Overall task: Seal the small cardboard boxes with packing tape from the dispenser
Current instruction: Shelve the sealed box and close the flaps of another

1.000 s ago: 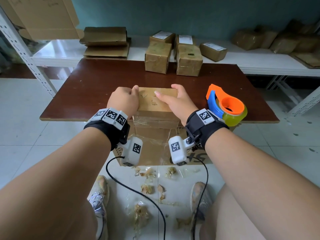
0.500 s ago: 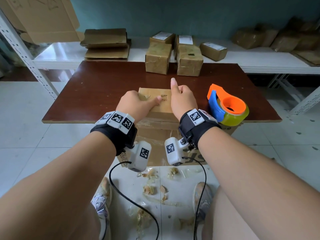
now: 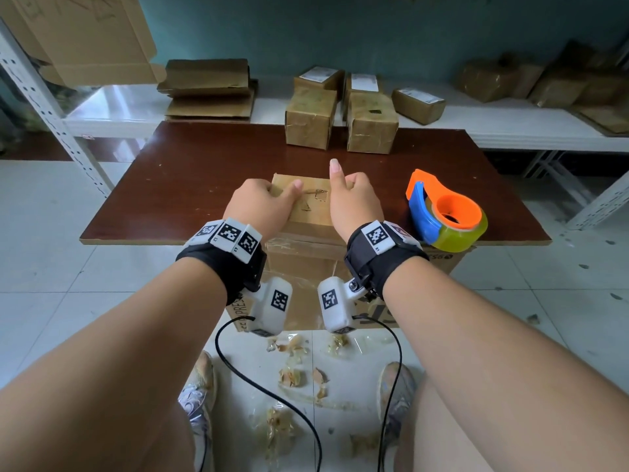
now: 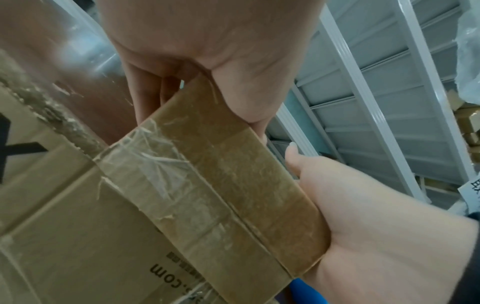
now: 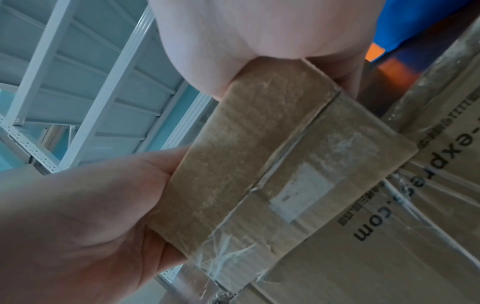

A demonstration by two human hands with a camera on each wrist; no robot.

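Note:
A small cardboard box (image 3: pixel 313 212) stands at the front edge of the brown table (image 3: pixel 204 172), between both hands. My left hand (image 3: pixel 262 202) grips its left side, thumb lying across the top. My right hand (image 3: pixel 354 202) holds the right side with the thumb raised straight up. In the left wrist view the box (image 4: pixel 233 174) shows a taped seam along its near face, and the left hand's fingers (image 4: pixel 145 98) curl behind it. The right wrist view shows the same box (image 5: pixel 259 154) pressed between both palms. The orange and blue tape dispenser (image 3: pixel 446 216) lies on the table right of the right hand, untouched.
Two taped small boxes (image 3: pixel 309 119) (image 3: pixel 372 124) stand at the table's back edge. A white shelf behind carries flattened cardboard (image 3: pixel 209 90) and labelled parcels (image 3: pixel 418 103). A large carton (image 3: pixel 306 277) sits under the table front. Tape scraps (image 3: pixel 289 373) litter the floor.
My right thumb has lifted off the box top and now points up. The left thumb has slid onto the top. The box stays at the table's front edge.

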